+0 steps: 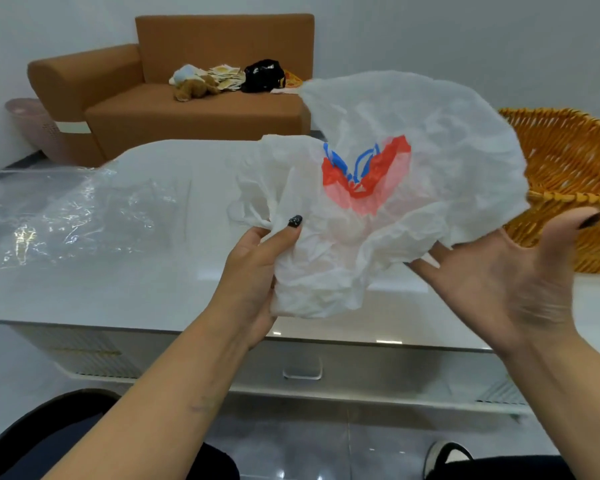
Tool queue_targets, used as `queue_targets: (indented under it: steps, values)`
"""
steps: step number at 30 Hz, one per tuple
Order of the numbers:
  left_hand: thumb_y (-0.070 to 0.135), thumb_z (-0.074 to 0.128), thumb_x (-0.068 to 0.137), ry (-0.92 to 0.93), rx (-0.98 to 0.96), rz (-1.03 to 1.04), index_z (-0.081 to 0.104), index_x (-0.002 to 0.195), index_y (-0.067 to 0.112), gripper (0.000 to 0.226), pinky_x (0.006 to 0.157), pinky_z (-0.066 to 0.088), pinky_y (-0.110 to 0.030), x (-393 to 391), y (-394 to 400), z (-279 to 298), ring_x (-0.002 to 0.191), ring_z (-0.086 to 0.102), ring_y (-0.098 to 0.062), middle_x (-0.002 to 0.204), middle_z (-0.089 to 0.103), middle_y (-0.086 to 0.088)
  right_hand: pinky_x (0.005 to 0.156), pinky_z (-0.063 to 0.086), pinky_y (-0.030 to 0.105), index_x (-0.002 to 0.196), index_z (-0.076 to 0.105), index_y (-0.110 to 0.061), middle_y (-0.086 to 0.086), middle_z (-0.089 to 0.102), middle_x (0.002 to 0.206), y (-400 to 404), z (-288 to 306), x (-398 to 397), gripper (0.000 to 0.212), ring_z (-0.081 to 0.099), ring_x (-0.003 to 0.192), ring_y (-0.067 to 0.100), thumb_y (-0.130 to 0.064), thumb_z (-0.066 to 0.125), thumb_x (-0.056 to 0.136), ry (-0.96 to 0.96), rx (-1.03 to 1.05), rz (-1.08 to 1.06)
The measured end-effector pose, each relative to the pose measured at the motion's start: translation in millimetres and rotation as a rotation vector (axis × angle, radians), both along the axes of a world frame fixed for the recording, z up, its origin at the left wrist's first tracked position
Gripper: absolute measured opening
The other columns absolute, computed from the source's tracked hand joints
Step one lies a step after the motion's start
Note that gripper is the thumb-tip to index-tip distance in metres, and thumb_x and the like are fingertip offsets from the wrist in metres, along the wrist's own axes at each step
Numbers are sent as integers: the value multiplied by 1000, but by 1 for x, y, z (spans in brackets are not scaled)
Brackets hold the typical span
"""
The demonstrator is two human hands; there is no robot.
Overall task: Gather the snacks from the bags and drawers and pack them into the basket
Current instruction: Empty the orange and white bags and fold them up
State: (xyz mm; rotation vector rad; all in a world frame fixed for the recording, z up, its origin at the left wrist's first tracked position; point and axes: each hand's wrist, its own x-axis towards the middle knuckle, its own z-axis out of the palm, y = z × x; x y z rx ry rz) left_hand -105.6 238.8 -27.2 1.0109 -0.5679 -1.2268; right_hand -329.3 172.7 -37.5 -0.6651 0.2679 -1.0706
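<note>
White tabletop (125, 289) below: your left hand (257, 271) pinches the plastic bag (395, 188), right hand (506, 278) flat beneath; the basket (568, 157) sits at two o'clock, nearer your right.

Left hand (257, 268) grips (thumb up); right hand (506, 271) spread, palm-up.

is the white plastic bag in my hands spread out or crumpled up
Crumpled. The white bag is bunched and wrinkled, gripped by the left hand, its edge resting on the right hand.
</note>
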Motion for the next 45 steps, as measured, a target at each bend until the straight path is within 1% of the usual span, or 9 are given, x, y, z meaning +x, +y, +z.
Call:
queue_targets:
  steps: [3,9,13,18,26,32,37,40,45]
  values:
    - [13,64,90,-60,16,1,57,126,3,38,65,57,-34,-7,-4,-3,91,72,-26,102,73,-10,96,45,57,148,33,-26,6,46,147,-2,10,24,99,48,131,33,-46,81,64,167,-137,-79]
    - [8,58,94,-142,35,-51,63,119,0,26,62,58,-29,-15,-5,-7,82,74,-22,94,75,-9,76,59,43,126,54,-23,-1,71,111,-19,-6,31,52,68,101,25,1,68,82,585,-100,-423]
    - [11,62,93,-206,101,-10,57,125,2,33,69,61,-33,-9,-8,-12,92,73,-26,107,73,-13,78,50,12,140,43,-26,-12,60,119,-11,2,30,68,59,97,2,3,64,82,1049,-707,-646]
    - [29,57,96,-179,152,-42,61,123,9,34,80,58,-40,-4,-6,-11,100,71,-27,114,71,-13,77,58,44,149,31,-33,-1,50,144,11,-6,29,92,56,122,27,15,51,73,1468,-1395,-583]
    - [42,57,92,-143,95,-141,66,119,9,44,86,54,-43,-10,-5,-6,101,70,-31,112,72,-16,109,24,49,148,29,-31,2,42,149,21,-22,35,102,39,138,30,12,68,64,1604,-1585,-237]
    - [21,61,94,-236,96,42,59,124,6,33,75,60,-36,-8,-12,-12,95,72,-27,108,73,-12,101,32,6,137,48,-41,-28,49,134,21,3,22,67,40,126,-13,-24,58,73,1214,-1009,-104]
    - [15,55,97,-100,1,79,61,124,9,28,79,60,-33,-10,-14,-10,100,71,-23,112,73,-8,99,41,27,131,48,-35,-15,52,133,10,12,19,71,49,123,3,-56,75,68,1058,-518,-450]
    - [8,52,97,2,-45,56,59,128,7,32,78,59,-32,-14,-16,-14,105,70,-24,117,71,-8,96,45,40,129,51,-31,-8,59,126,13,8,28,87,56,116,14,-65,74,52,891,-98,-258]
    - [-2,49,93,5,-47,4,58,128,7,37,81,59,-37,-19,-19,-22,107,68,-28,120,69,-10,102,35,66,113,64,-33,1,66,120,23,1,40,52,62,110,31,-54,73,66,614,236,12]
